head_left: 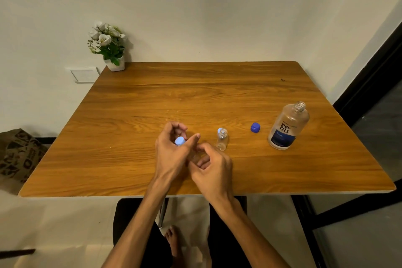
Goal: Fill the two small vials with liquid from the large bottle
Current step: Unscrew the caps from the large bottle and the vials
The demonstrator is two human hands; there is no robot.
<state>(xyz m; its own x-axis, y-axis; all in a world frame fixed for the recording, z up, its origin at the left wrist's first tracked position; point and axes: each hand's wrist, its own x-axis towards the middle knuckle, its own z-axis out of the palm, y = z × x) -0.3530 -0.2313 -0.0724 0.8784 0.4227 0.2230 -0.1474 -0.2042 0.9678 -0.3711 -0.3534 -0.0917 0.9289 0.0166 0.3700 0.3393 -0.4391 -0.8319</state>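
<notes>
A large clear bottle (288, 126) with a dark blue label stands uncapped at the right of the wooden table (130, 159). Its dark blue cap (255, 127) lies to its left. One small clear vial (222, 139) stands upright and uncapped at the centre, a light blue cap just behind it. Both hands meet over the second vial (195, 158), which is mostly hidden. My left hand (174, 150) pinches that vial's light blue cap (180, 141). My right hand (212, 166) wraps the vial's body.
A white pot of artificial flowers (108, 45) stands at the table's far left corner against the wall. A patterned bag (17, 154) sits beyond the left edge. A dark frame (369, 76) runs along the right. My legs and a foot show below the near edge.
</notes>
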